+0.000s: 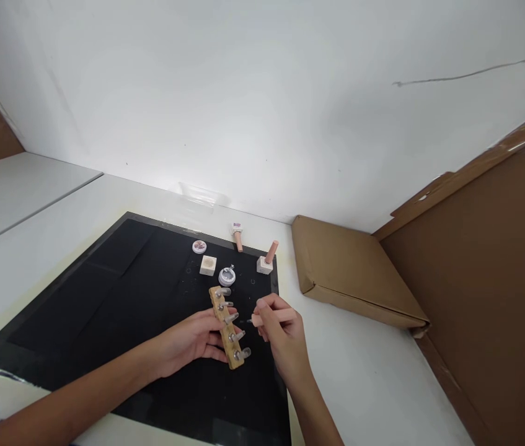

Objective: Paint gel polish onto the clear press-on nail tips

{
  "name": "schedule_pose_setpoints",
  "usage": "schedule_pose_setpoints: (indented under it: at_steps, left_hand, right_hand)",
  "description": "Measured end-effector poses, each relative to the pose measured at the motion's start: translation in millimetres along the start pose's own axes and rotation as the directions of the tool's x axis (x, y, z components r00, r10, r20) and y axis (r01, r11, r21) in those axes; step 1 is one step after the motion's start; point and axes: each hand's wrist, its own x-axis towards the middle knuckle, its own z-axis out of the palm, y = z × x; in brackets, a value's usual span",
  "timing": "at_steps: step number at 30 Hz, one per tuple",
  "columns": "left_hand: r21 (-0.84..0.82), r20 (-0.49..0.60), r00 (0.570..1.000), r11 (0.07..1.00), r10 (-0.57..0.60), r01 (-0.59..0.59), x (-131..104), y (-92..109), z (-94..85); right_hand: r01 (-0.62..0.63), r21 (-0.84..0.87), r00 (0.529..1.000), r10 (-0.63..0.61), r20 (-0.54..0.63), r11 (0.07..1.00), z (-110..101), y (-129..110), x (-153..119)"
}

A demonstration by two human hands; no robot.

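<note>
My left hand (201, 334) grips a narrow wooden nail-tip stand (227, 334), tilted above the black mat. Several clear false nail tips (231, 318) stick out from its right side. In my right hand (283, 331) is a nail polish brush (274, 317) with a pink handle, its fine tip pointing left, close to the middle nail tips. Whether the bristles touch a tip I cannot tell. Beyond the stand sit a small round open jar (227, 277), a white square block (208, 266) and a round pot with speckled contents (199, 247).
A polish bottle with a pink cap (266, 263) stands at the mat's right corner; another pink-capped bottle (237, 235) lies at the far edge. The black mat (150, 297) is taped to a white table. A cardboard box (355, 266) sits right, and a clear plastic tray (199, 195) by the wall.
</note>
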Motion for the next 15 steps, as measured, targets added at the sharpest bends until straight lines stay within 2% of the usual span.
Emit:
schedule_pose_setpoints:
  at_steps: [7, 15]
  left_hand:
    - [0.029, 0.027, 1.0, 1.0, 0.001, -0.002, 3.6, -3.8, -4.6]
    - [0.05, 0.009, 1.0, 0.999, 0.001, -0.001, 1.8, -2.6, 0.4]
  right_hand:
    - [-0.006, 0.026, 1.0, 0.005, 0.022, 1.0, 0.1, -0.6, -0.4]
    - [-0.019, 0.039, 0.995, 0.015, 0.097, 0.999, 1.5, -4.1, -0.4]
